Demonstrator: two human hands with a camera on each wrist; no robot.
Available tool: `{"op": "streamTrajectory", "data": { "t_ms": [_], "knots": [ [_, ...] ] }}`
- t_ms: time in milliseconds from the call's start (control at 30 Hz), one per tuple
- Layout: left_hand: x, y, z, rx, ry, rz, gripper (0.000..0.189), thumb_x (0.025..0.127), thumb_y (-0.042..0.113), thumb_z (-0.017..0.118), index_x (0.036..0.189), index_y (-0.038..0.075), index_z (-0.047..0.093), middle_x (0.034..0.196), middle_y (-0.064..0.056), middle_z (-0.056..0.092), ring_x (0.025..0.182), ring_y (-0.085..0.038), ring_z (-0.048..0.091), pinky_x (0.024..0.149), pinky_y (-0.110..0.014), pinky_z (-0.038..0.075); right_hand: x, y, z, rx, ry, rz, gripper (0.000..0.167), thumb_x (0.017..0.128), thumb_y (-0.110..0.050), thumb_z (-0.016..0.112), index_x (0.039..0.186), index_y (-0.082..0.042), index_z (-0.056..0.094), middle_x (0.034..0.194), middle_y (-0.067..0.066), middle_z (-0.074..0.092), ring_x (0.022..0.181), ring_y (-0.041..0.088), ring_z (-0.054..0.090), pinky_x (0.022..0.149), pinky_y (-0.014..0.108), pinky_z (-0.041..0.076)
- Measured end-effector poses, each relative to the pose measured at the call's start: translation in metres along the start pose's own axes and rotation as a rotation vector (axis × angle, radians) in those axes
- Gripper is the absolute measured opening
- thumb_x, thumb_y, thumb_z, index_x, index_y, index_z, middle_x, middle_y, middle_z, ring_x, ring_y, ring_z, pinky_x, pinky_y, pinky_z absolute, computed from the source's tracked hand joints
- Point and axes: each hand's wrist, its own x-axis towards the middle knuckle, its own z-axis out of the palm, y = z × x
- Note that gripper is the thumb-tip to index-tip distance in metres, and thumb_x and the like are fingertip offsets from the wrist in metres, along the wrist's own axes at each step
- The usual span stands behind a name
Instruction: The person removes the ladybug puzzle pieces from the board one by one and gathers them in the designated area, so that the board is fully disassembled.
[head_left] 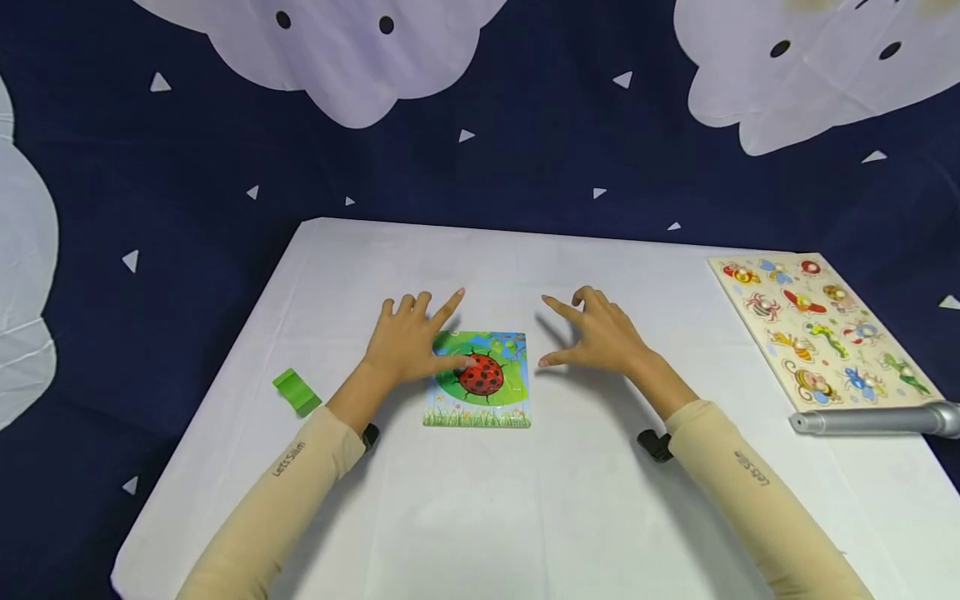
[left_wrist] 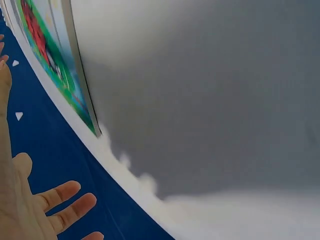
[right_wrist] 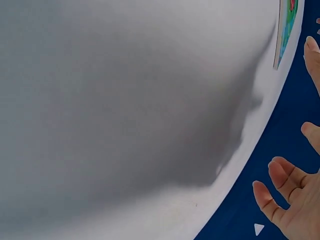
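Observation:
A square ladybug picture puzzle (head_left: pixel 480 408) lies flat in the middle of the white table, a red spotted ladybug on a green leaf. My left hand (head_left: pixel 408 342) hovers over its left side with fingers spread, the thumb overlapping the ladybug in the head view. To the right of the puzzle, my right hand (head_left: pixel 600 337) is held above the table, thumb and index finger apart and pointing toward it. Neither hand holds anything. In the left wrist view the puzzle's edge (left_wrist: pixel 82 75) shows beyond the spread fingers; the right wrist view catches only its corner (right_wrist: pixel 285 40).
A small green block-like piece (head_left: pixel 297 392) sits left of the left forearm. At the far right lies a wooden peg board with insect pictures (head_left: pixel 817 333), and a silver cylindrical tool (head_left: pixel 870 420) rests along its near edge. Behind the table (head_left: pixel 465 517) hangs a dark blue patterned cloth (head_left: pixel 525 175).

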Motion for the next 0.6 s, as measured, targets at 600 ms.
{"op": "streamTrajectory", "data": {
  "t_ms": [600],
  "knots": [
    [-0.006, 0.029, 0.005, 0.064, -0.003, 0.051, 0.107, 0.074, 0.093, 0.04, 0.16, 0.032, 0.019, 0.129, -0.014, 0.052, 0.114, -0.032, 0.053, 0.088, -0.047, 0.043, -0.009, -0.017, 0.013, 0.037, -0.039, -0.041, 0.101, 0.065, -0.073, 0.077, 0.15, -0.029, 0.045, 0.118, 0.013, 0.045, 0.081, 0.024, 0.049, 0.067, 0.036, 0.043]
  ]
}}
